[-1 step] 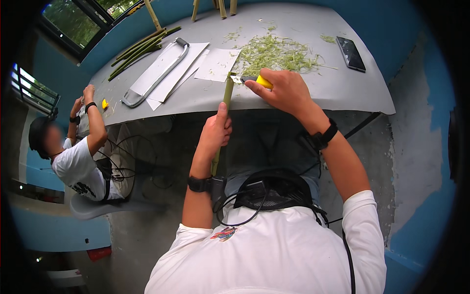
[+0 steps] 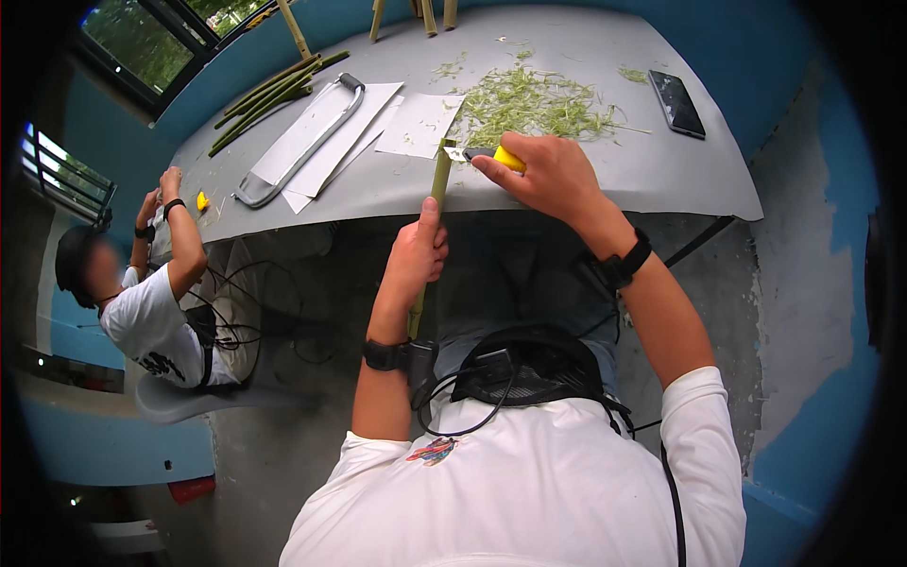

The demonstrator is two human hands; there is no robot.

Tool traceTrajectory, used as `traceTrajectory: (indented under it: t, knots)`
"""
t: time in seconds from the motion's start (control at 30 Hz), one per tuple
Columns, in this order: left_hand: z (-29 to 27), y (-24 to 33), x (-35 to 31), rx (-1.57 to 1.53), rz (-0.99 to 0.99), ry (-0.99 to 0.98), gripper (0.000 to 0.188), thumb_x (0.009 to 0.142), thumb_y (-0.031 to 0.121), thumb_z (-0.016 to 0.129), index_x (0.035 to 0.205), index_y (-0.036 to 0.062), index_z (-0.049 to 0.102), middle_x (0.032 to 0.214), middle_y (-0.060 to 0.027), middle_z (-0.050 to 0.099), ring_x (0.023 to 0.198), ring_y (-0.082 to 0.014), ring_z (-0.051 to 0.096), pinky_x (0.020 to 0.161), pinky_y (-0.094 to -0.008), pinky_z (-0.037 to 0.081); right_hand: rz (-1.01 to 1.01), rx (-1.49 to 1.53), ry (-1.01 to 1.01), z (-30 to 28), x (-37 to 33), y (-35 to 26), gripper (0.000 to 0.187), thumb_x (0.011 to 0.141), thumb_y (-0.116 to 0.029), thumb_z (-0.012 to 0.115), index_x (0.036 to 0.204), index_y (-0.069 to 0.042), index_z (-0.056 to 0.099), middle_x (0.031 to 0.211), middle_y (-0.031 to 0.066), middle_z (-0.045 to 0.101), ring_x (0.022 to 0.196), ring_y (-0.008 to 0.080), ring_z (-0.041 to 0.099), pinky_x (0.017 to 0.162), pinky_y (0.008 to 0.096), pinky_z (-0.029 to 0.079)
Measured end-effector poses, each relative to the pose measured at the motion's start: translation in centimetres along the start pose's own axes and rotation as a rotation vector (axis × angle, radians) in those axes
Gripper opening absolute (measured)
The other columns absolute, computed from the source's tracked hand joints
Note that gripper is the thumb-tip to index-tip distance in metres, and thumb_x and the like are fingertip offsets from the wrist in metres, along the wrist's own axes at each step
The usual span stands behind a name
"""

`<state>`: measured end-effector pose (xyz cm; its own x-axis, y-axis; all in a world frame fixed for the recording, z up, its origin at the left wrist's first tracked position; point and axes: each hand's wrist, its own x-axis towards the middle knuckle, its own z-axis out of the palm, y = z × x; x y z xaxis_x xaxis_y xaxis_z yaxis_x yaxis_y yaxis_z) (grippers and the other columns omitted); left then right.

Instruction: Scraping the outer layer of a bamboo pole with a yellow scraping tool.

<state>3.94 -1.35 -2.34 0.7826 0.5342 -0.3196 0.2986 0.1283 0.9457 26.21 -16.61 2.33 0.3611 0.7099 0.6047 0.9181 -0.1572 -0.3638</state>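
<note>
My left hand (image 2: 416,250) is closed around a green bamboo stick (image 2: 441,181), which points up toward the table's near edge, its lower end running down beside my forearm. In my right hand (image 2: 553,175) is a utility knife (image 2: 484,152) with a yellow and dark handle. Its short metal blade touches or nearly touches the stick close to the upper tip. Behind the blade, a loose heap of thin green shavings (image 2: 529,102) lies on the grey table (image 2: 567,38).
White paper sheets (image 2: 416,126) and a bow saw (image 2: 312,146) lie left of the shavings, with several green bamboo stems (image 2: 269,99) beyond. A phone (image 2: 676,104) rests at the right. At the left sits another person (image 2: 156,302), near a small yellow object (image 2: 202,200).
</note>
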Motion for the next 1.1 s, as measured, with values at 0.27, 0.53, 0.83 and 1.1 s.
traceTrajectory:
  t: [0.27,0.53,0.83,1.1]
  knots:
    - [1.2,0.2,0.3,0.037,0.023,0.048,0.074,0.11,0.086,0.045,0.08,0.0179,0.042,0.066,0.0072,0.036,0.052,-0.0051,0.03,0.048,-0.0265,0.024,0.01,-0.029,-0.013,0.1,0.2,0.0,0.069,0.108,-0.07,0.065,0.075,-0.01,0.065,0.064,0.016,0.067,0.061,0.0412,0.07,0.057,0.0521,0.054]
    - [1.7,1.1,-0.3,0.09,0.047,0.068,0.074,0.112,0.084,0.044,0.08,0.0168,0.043,0.067,0.0066,0.038,0.053,-0.0053,0.031,0.049,-0.0274,0.025,0.03,-0.023,-0.013,0.3,0.3,0.1,0.067,0.107,-0.066,0.07,0.077,-0.007,0.061,0.066,0.0177,0.063,0.063,0.044,0.067,0.057,0.0521,0.049]
    - [1.6,1.1,-0.2,0.117,0.022,0.078,0.075,0.111,0.085,0.043,0.079,0.0166,0.043,0.066,0.0067,0.038,0.052,-0.0055,0.031,0.048,-0.0278,0.025,0.018,-0.149,0.08,1.2,0.1,0.0,0.066,0.106,-0.068,0.069,0.08,-0.008,0.066,0.065,0.0159,0.068,0.061,0.0405,0.072,0.055,0.0492,0.056]
    - [1.2,0.9,-0.6,0.131,-0.033,0.07,0.076,0.111,0.086,0.04,0.079,0.0175,0.042,0.064,0.0082,0.034,0.051,-0.0047,0.029,0.048,-0.0271,0.023,0.179,-0.236,0.12,1.3,0.1,-0.1,0.066,0.111,-0.066,0.064,0.079,-0.008,0.065,0.066,0.0161,0.07,0.061,0.0384,0.075,0.055,0.0475,0.059]
